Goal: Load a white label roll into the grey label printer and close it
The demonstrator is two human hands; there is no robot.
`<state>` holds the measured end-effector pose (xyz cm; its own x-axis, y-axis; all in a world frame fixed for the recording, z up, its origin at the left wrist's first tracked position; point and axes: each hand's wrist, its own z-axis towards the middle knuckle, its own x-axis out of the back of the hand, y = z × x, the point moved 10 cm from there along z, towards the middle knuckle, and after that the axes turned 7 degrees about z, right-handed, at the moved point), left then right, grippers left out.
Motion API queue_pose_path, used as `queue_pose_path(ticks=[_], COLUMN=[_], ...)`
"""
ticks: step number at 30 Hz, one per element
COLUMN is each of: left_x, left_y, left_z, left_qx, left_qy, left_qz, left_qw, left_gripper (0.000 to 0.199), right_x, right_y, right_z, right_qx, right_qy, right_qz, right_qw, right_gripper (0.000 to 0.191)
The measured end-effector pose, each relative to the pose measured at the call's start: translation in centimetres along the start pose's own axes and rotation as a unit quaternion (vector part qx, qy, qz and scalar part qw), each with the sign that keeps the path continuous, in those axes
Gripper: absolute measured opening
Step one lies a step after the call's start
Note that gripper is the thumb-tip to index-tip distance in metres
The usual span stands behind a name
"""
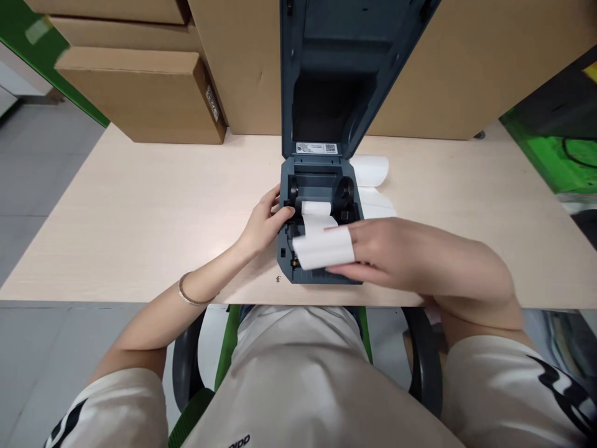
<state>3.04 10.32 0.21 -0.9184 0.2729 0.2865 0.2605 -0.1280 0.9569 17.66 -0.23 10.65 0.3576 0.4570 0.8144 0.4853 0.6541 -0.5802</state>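
Note:
A dark blue-grey label printer (321, 168) sits on the table in front of me with its lid (298, 68) raised. My left hand (263, 224) grips the printer's left side, the thumb over its rim. Inside the printer, a strip of white paper (318, 210) runs forward from the middle. Its near end, a curled flap of paper (324, 249), is held by my right hand (377, 252) over the front of the printer. The paper covers some of my right fingers.
White paper (370, 171), partly rolled, lies behind the printer's right side. A cardboard box (135, 93) stands at the back left. Behind the raised lid rises a large cardboard surface (429, 74). The wooden table (153, 205) ends just in front of my body.

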Motion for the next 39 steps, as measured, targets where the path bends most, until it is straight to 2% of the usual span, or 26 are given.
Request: queue_pose_path(ticks=[3,7,12,17,21,23,26,29,32,33,34,35,36,37,38,39], left_x=[-0.2,-0.7,-0.9,-0.7,-1.1,-0.9,0.3,1.0,0.0,-0.7,-1.5,-2.2,-2.8,-3.2,-3.5,-3.7], left_y=[-0.6,-1.5,-2.0,-1.7,-1.9,-1.5,0.8,3.9,5.6,5.9,6.2,6.3,6.4,6.2,5.9,5.5], left_z=[0.1,0.1,0.0,0.0,-0.3,-0.7,-2.1,-4.0,-5.4,-5.8,-6.3,-6.8,-7.4,-7.8,-8.0,-8.2], left_qx=[0.012,0.026,0.049,0.055,0.044,0.012,-0.096,-0.214,-0.289,-0.315,-0.344,-0.376,-0.403,-0.421,-0.429,-0.431], left_qy=[0.001,-0.007,-0.007,-0.001,-0.021,-0.027,0.007,0.049,0.026,0.004,-0.019,-0.04,-0.059,-0.074,-0.086,-0.095], left_qz=[-0.023,-0.051,-0.079,-0.074,-0.053,-0.02,0.095,0.206,0.256,0.267,0.275,0.279,0.282,0.284,0.287,0.289], left_qw=[1.0,0.998,0.996,0.996,0.997,0.999,0.991,0.954,0.922,0.911,0.898,0.883,0.869,0.858,0.852,0.85], left_gripper=[0.065,0.066,0.068,0.072,0.074,0.074,0.081,0.091,0.102,0.1,0.095,0.088,0.081,0.074,0.068,0.064], right_x=[-1.8,-2.9,-3.0,-2.6,-3.0,-3.4,-3.2,-2.0,0.3,1.7,3.8,6.2,9.2,11.6,13.0,13.6], right_y=[-2.5,-4.1,-4.4,-4.0,-4.0,-4.0,-4.2,-4.4,-3.6,-2.2,0.0,2.8,6.0,8.6,10.8,12.8], right_z=[-1.1,-2.2,-2.3,-2.3,-2.6,-3.0,-3.7,-4.0,-3.7,-3.1,-2.3,-1.9,-2.1,-2.7,-3.0,-2.9], right_qx=[0.053,0.081,0.094,0.09,0.088,0.092,0.099,0.087,0.064,0.027,-0.023,-0.08,-0.141,-0.176,-0.19,-0.2], right_qy=[-0.038,-0.059,-0.069,-0.061,-0.056,-0.061,-0.07,-0.115,-0.168,-0.139,-0.071,0.028,0.169,0.283,0.358,0.398], right_qz=[-0.034,-0.084,-0.094,-0.094,-0.108,-0.1,-0.055,0.032,0.144,0.174,0.195,0.205,0.203,0.192,0.184,0.185], right_qw=[0.997,0.991,0.989,0.99,0.989,0.989,0.991,0.989,0.973,0.974,0.978,0.975,0.954,0.923,0.895,0.876], right_gripper=[0.042,0.041,0.037,0.053,0.055,0.059,0.054,0.063,0.052,0.047,0.047,0.051,0.059,0.066,0.073,0.08])
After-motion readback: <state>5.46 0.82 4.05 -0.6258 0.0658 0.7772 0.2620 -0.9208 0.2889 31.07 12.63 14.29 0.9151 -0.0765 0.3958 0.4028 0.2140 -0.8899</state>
